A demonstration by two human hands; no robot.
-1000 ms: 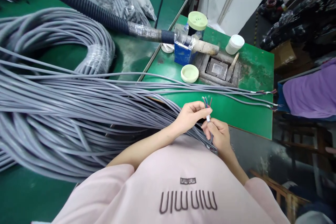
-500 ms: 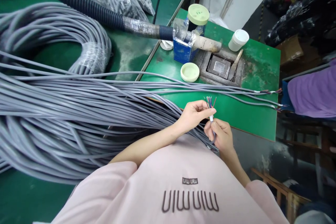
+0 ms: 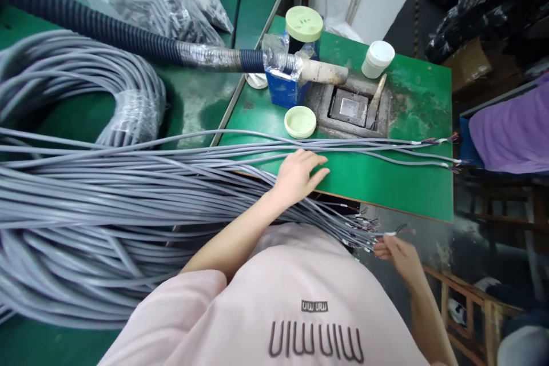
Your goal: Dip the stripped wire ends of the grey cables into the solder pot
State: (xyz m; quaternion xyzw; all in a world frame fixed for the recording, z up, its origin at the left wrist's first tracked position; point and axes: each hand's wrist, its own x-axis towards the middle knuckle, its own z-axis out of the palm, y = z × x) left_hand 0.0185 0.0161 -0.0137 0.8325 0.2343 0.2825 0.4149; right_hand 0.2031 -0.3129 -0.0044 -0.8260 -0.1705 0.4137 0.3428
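Left hand loosely spread over the gray cables at the tabletop edge, probably steadying them. Right hand pinches one cable end; neighboring ends overhang, likely for easy reach.

The grey cables lie side by side in a long, loose bundle. At their gathered ends, some show white bands and thin, dark wires which are slightly spread.
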